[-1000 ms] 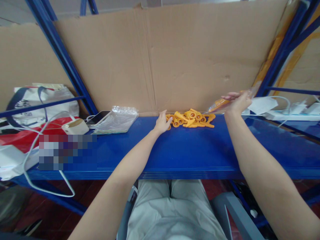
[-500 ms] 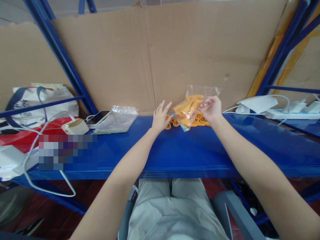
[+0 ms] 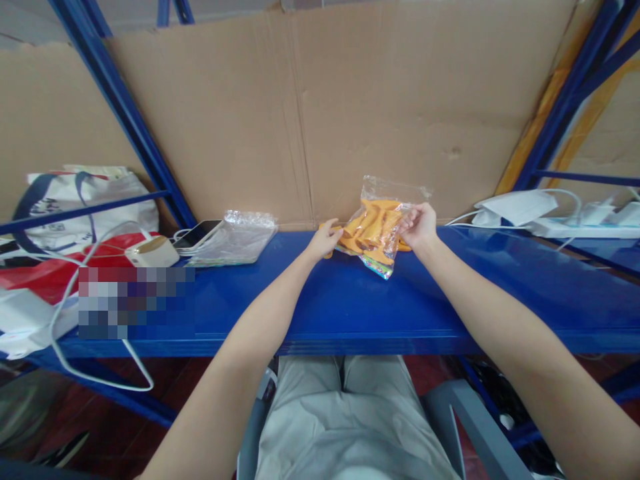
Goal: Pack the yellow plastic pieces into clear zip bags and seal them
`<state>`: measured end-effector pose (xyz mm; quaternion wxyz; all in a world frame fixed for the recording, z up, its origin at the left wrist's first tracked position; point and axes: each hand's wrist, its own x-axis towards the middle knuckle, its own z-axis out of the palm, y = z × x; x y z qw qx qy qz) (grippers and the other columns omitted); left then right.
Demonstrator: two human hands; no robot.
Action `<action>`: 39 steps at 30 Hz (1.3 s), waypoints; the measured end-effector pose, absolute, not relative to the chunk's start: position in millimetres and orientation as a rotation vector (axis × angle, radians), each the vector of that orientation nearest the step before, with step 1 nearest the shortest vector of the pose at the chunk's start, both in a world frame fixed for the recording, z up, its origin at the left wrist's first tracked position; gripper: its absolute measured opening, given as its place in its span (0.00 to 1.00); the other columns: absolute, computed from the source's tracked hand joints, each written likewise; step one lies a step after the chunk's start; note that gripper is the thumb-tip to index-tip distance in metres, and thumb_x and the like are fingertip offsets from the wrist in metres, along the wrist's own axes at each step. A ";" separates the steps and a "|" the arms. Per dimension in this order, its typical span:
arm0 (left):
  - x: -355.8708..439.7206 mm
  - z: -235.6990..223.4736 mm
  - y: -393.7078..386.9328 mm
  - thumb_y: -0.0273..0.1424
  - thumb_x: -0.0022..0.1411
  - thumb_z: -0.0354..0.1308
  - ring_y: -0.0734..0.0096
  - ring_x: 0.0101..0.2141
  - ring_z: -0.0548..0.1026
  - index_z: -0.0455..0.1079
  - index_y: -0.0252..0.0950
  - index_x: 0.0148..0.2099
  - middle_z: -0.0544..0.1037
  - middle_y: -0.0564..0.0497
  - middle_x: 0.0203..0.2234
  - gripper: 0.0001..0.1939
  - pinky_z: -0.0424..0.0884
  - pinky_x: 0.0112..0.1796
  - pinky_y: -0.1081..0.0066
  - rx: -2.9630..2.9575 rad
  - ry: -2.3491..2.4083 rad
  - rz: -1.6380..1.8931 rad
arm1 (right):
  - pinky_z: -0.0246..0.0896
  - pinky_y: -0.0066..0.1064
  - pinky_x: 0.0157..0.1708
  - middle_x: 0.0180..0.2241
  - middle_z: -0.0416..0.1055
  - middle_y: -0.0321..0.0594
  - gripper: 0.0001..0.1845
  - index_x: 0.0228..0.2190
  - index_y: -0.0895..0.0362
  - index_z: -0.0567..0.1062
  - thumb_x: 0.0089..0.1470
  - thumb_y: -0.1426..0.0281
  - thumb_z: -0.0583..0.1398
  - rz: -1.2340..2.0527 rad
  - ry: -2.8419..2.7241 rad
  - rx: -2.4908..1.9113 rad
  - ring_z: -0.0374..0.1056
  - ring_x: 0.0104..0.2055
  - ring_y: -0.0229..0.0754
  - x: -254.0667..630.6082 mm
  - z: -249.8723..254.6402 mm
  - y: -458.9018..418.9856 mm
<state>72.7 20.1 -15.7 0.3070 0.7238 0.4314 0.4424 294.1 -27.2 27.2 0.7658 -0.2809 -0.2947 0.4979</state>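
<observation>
My right hand [image 3: 419, 227] pinches a clear plastic bag [image 3: 377, 227] filled with orange plastic pieces and holds it upright over the blue shelf [image 3: 350, 307]. My left hand [image 3: 325, 239] is closed on the bag's lower left edge. The bag hides most of a pile of loose orange pieces; a few orange pieces [image 3: 334, 230] peek out behind my left hand, at the foot of the cardboard wall.
A stack of clear empty bags [image 3: 235, 240] and a phone [image 3: 197, 235] lie left of my hands. Further left are a white box [image 3: 151, 253], white cables and a tote bag [image 3: 75, 200]. A power strip [image 3: 585, 230] and white cloth [image 3: 515, 208] sit at the right.
My right hand brought the filled bag from the far right to the middle, in front of the pile. My left hand left the pile and closed on the bag's edge.
</observation>
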 end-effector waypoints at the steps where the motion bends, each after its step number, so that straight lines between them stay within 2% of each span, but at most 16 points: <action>1: 73.0 -13.3 19.5 0.31 0.62 0.60 0.62 0.37 0.81 0.69 0.31 0.56 0.82 0.43 0.35 0.20 0.75 0.43 0.64 1.836 1.095 1.159 | 0.45 0.22 0.10 0.09 0.43 0.26 0.23 0.13 0.52 0.48 0.52 0.69 0.55 1.078 -0.638 -0.611 0.41 0.11 0.30 295.4 26.6 -26.4; 4: 72.7 -7.9 13.1 0.32 0.57 0.65 0.65 0.34 0.80 0.76 0.33 0.40 0.82 0.45 0.31 0.09 0.76 0.38 0.68 1.771 0.943 1.039 | 0.44 0.21 0.09 0.08 0.43 0.26 0.23 0.14 0.51 0.48 0.52 0.69 0.55 1.079 -0.593 -0.602 0.40 0.10 0.30 297.1 25.7 -25.3; 7: 72.2 -7.6 5.4 0.32 0.51 0.69 0.66 0.30 0.80 0.76 0.34 0.33 0.81 0.47 0.27 0.09 0.76 0.34 0.70 1.816 0.869 0.924 | 0.43 0.22 0.09 0.08 0.42 0.25 0.21 0.14 0.51 0.49 0.52 0.70 0.55 1.096 -0.554 -0.601 0.40 0.11 0.30 296.2 26.3 -26.4; 11: 73.2 -9.5 4.8 0.31 0.46 0.73 0.68 0.29 0.80 0.75 0.32 0.33 0.81 0.47 0.27 0.13 0.76 0.35 0.69 1.742 0.769 0.889 | 0.44 0.22 0.10 0.09 0.45 0.25 0.19 0.15 0.51 0.51 0.51 0.71 0.54 1.092 -0.552 -0.597 0.41 0.11 0.30 294.2 27.7 -27.1; 16: 76.2 -7.2 9.3 0.30 0.46 0.73 0.70 0.29 0.79 0.74 0.32 0.32 0.81 0.49 0.27 0.13 0.76 0.38 0.68 1.592 0.786 1.061 | 0.58 0.23 0.16 0.14 0.56 0.29 0.14 0.18 0.53 0.58 0.51 0.68 0.56 1.030 -0.631 -0.567 0.54 0.15 0.32 293.0 27.0 -20.7; 21: 78.7 -5.1 11.0 0.34 0.50 0.72 0.69 0.31 0.79 0.73 0.32 0.30 0.80 0.49 0.25 0.13 0.76 0.40 0.68 1.481 0.821 1.194 | 0.68 0.30 0.28 0.22 0.66 0.34 0.10 0.21 0.53 0.65 0.49 0.64 0.58 1.000 -0.796 -0.649 0.69 0.28 0.38 292.7 19.6 -13.5; 26: 80.3 -5.5 18.4 0.34 0.55 0.68 0.69 0.28 0.78 0.71 0.32 0.28 0.78 0.50 0.22 0.12 0.78 0.38 0.65 1.291 0.903 1.345 | 0.69 0.36 0.38 0.32 0.74 0.38 0.07 0.24 0.54 0.70 0.50 0.64 0.56 0.960 -1.022 -0.748 0.73 0.42 0.43 286.8 11.6 -11.7; 28: 81.2 -6.5 20.6 0.33 0.57 0.67 0.70 0.27 0.78 0.70 0.32 0.28 0.77 0.51 0.22 0.12 0.78 0.38 0.65 1.223 0.934 1.394 | 0.68 0.40 0.43 0.35 0.75 0.39 0.06 0.26 0.54 0.72 0.48 0.65 0.58 0.863 -1.167 -0.822 0.72 0.44 0.45 284.1 9.3 -12.1; 31: 81.8 -8.1 22.0 0.33 0.58 0.66 0.69 0.29 0.79 0.70 0.33 0.29 0.77 0.50 0.23 0.11 0.78 0.39 0.65 1.181 0.942 1.421 | 0.63 0.47 0.53 0.38 0.76 0.41 0.07 0.29 0.54 0.75 0.45 0.65 0.63 0.526 -1.567 -0.898 0.70 0.48 0.48 280.1 6.2 -15.3; 35: 80.1 -9.4 24.5 0.33 0.58 0.65 0.68 0.31 0.79 0.70 0.33 0.29 0.78 0.49 0.25 0.11 0.77 0.40 0.66 1.169 0.938 1.427 | 0.47 0.60 0.61 0.53 0.72 0.46 0.23 0.44 0.51 0.77 0.44 0.62 0.68 0.071 -2.030 -0.933 0.64 0.59 0.57 273.9 2.9 -23.2; 36: 79.5 -9.8 25.9 0.34 0.58 0.65 0.68 0.31 0.79 0.70 0.33 0.29 0.79 0.49 0.25 0.11 0.77 0.40 0.66 1.171 0.943 1.429 | 0.42 0.64 0.62 0.55 0.71 0.46 0.24 0.46 0.51 0.77 0.45 0.62 0.68 -0.020 -2.080 -0.966 0.62 0.60 0.58 272.9 2.5 -24.7; 39: 78.0 -12.2 31.4 0.37 0.57 0.66 0.68 0.32 0.79 0.71 0.33 0.31 0.79 0.48 0.26 0.13 0.77 0.39 0.67 1.206 0.956 1.430 | 0.38 0.66 0.62 0.54 0.73 0.45 0.15 0.43 0.50 0.79 0.52 0.68 0.63 -0.242 -2.144 -1.067 0.65 0.57 0.56 274.2 3.0 -25.4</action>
